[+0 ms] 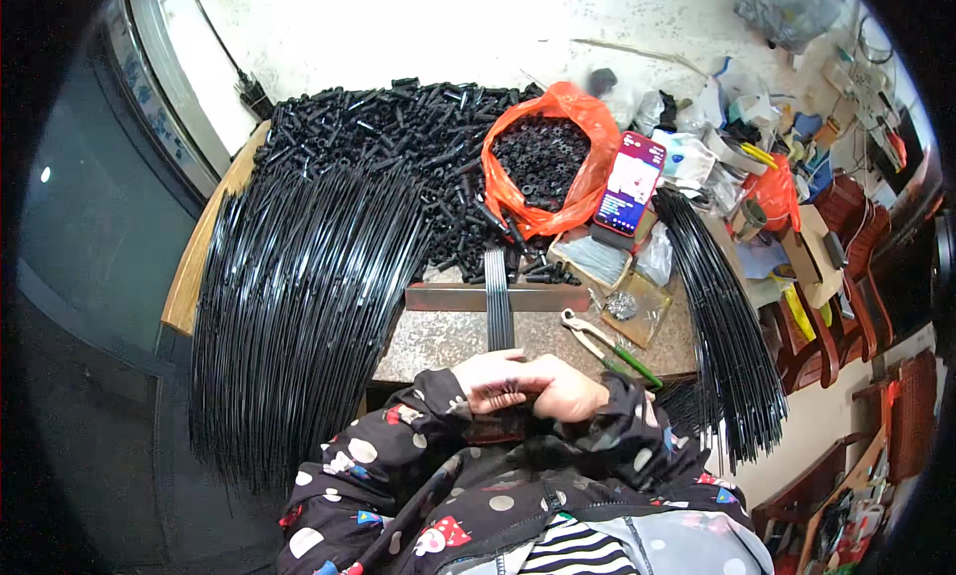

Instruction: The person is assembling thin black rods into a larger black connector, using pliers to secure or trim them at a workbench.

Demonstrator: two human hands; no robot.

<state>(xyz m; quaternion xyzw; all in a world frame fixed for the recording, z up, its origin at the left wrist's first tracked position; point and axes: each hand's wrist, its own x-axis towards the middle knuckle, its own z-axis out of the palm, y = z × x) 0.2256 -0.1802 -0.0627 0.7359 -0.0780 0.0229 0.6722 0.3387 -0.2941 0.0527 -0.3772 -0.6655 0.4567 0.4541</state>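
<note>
Several thin, glossy black rods point(500, 321) cross brown metal bar point(448, 297) twd front edge of speckled brown bench point(428, 342); prob. light, springy, slick: we'd hold mid-length. Our bare L hand point(488, 378) & R hand point(568, 388) meet nearby; can't tell if pinching.

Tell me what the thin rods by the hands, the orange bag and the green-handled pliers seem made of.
Thin rods: glossy black, perhaps plastic or coated metal; streaky highlights leave it open.
Orange bag: likely thin plastic film, judging by its crinkled, shiny folds.
Pliers: probably metal, pale and hard-edged; evenly coloured green handles suggest plastic or rubber sleeves.
</note>
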